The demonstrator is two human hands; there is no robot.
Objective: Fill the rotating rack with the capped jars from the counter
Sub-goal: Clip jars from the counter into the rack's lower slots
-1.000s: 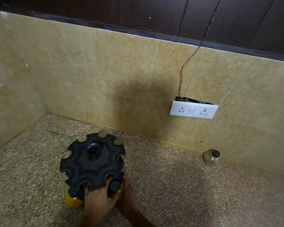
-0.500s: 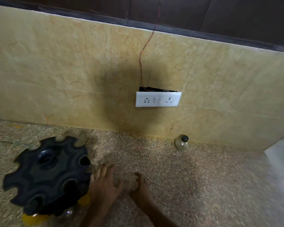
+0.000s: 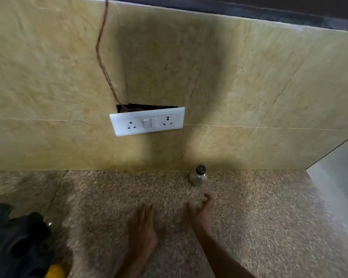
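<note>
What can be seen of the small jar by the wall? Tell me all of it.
The small jar stands upright on the speckled counter, close against the foot of the beige tiled wall, below and right of the white switch plate. Its rounded body looks like clear glass or plastic; any contents cannot be told. A dark, rounded cap sits on top. Nothing grips it: the right hand reaches toward it with fingers loosely spread, short of touching.

- Left hand (image 3: 142, 231), palm down, fingers straight and close together, empty, lies well short of the jar (image 3: 198, 176) and to its left.
- Right hand (image 3: 201, 213), fingers loosely spread and slightly curled, empty, reaches nearer, just below the jar.
</note>
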